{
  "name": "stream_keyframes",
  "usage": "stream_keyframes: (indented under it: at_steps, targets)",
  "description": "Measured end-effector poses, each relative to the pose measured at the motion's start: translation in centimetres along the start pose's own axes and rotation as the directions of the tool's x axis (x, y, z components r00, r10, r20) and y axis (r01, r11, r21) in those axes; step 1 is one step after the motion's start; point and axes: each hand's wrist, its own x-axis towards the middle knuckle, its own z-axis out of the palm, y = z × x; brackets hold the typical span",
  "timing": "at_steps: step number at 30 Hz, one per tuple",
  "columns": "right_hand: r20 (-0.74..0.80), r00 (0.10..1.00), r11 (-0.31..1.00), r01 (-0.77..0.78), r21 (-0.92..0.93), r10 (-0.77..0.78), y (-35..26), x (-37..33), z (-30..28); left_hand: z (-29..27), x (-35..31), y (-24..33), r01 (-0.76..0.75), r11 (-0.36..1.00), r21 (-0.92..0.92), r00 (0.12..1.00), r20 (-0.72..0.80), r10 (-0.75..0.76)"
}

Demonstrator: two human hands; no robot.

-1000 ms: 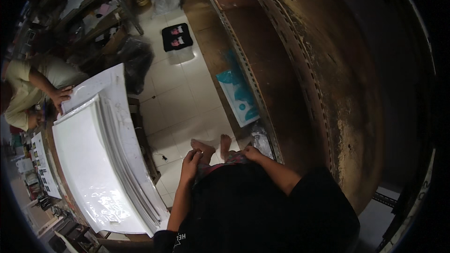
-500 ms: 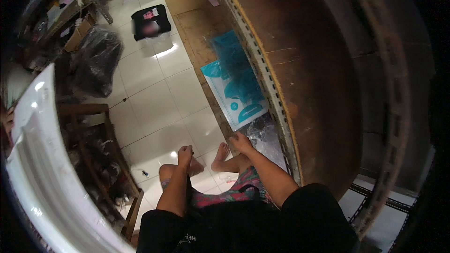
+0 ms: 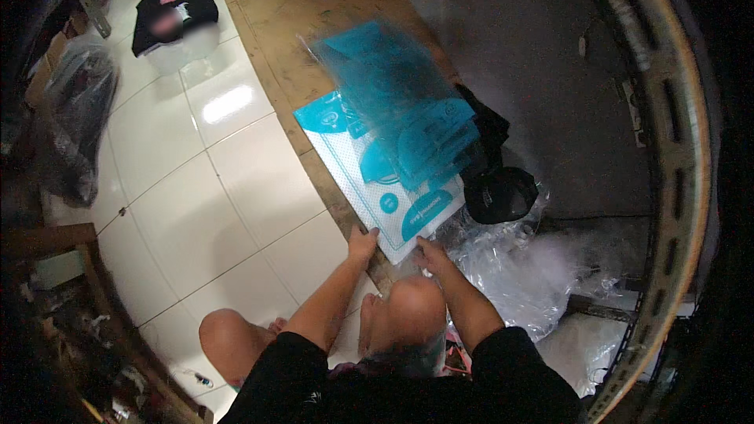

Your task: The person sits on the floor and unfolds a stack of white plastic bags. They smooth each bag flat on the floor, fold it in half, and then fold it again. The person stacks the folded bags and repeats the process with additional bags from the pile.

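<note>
A stack of flat blue-and-white printed bags (image 3: 385,165) lies on the brown cardboard (image 3: 306,55) spread over the floor. My left hand (image 3: 362,245) grips the stack's near left corner. My right hand (image 3: 430,254) holds the near edge beside it, fingers curled on the lowest bag. The top bags are translucent blue and blurred. My bare knees show below my hands as I squat over white floor tiles (image 3: 212,188).
Crumpled clear plastic wrap (image 3: 518,275) lies right of my hands, with a black bundle (image 3: 499,192) above it. A black cloth and a clear tub (image 3: 173,12) sit far left. A dark plastic sack (image 3: 75,102) and a wooden frame (image 3: 55,243) stand at left.
My view has swung down and right, away from the white panels and the other person. Both hands have moved forward and taken hold of the bag stack's near edge.
</note>
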Motion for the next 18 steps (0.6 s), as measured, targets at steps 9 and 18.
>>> stream_keyframes:
  at_steps: [9,18]
  targets:
    - [-0.025,1.000,0.996,0.014,0.089,-0.011,5.8,3.7,-1.5,4.7,-0.4,-2.0,0.088,0.972,-0.219,0.986,0.158,-0.053]
    - [0.214,0.960,0.936,0.098,0.338,-0.178,6.6,-2.9,4.6,-3.6,-0.4,-1.8,-0.213,0.917,0.338,0.972,-0.021,0.233]
